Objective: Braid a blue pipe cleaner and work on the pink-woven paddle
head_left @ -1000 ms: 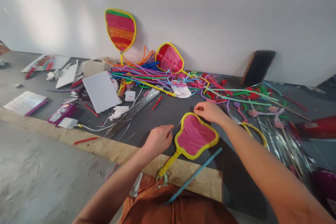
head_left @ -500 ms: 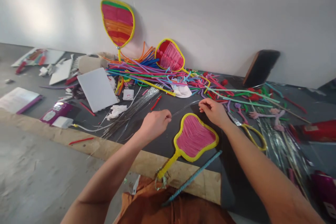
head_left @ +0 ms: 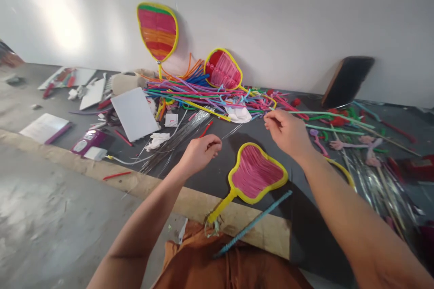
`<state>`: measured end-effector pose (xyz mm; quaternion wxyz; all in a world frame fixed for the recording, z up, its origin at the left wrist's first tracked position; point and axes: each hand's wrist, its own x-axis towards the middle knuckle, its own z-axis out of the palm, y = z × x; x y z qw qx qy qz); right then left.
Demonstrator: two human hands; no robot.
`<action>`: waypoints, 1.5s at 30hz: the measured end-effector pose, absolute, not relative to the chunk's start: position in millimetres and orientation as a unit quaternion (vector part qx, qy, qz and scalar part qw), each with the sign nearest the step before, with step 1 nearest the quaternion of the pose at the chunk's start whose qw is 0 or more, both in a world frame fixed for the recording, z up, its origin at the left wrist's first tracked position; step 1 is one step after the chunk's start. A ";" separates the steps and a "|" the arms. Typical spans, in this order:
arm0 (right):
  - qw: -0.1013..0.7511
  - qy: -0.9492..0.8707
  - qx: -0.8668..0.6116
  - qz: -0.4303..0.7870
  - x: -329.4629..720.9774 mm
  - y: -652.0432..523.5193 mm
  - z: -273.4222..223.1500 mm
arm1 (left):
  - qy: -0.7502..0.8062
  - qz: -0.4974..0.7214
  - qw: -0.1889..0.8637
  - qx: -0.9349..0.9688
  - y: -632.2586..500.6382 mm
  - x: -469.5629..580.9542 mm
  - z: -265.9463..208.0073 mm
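Observation:
A pink woven fan with a yellow rim and handle [head_left: 255,174] lies flat on the dark mat in front of me. My left hand [head_left: 200,152] hovers left of it, fingers pinched on one end of a thin silver wire [head_left: 239,128]. My right hand [head_left: 287,132] is raised above the fan's far edge and pinches the other end of that wire. The wire stretches between both hands, clear of the fan.
A teal pipe cleaner [head_left: 252,223] lies near the mat's wooden edge [head_left: 159,185]. Colourful pipe cleaners [head_left: 210,95] are heaped by the wall with two more fans [head_left: 158,31] [head_left: 224,68]. Silver wires [head_left: 176,137], a white board [head_left: 134,114], scissors [head_left: 341,169] and a dark tablet [head_left: 347,80] surround them.
Both hands have lifted off the pink fan and moved up and away from it, drawing the thin wire out between them. The fan stays on the mat.

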<state>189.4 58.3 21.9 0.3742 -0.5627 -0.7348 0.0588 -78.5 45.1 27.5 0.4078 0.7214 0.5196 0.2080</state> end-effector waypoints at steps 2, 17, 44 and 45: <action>0.350 -0.771 -0.532 -0.008 183.1 54.2 33.2 | 0.516 0.229 0.455 0.689 40.8 -86.6 18.3; 0.304 -0.712 -0.624 0.104 189.2 57.9 55.4 | 0.556 0.269 0.536 0.576 29.6 -81.8 -5.1; 0.080 -0.703 -0.654 0.267 191.4 49.8 9.7 | 0.512 0.023 0.464 0.723 -2.0 -74.8 18.6; 0.070 -0.708 -0.655 0.255 190.8 48.8 11.7 | 0.509 0.017 0.449 0.734 -2.4 -73.7 17.5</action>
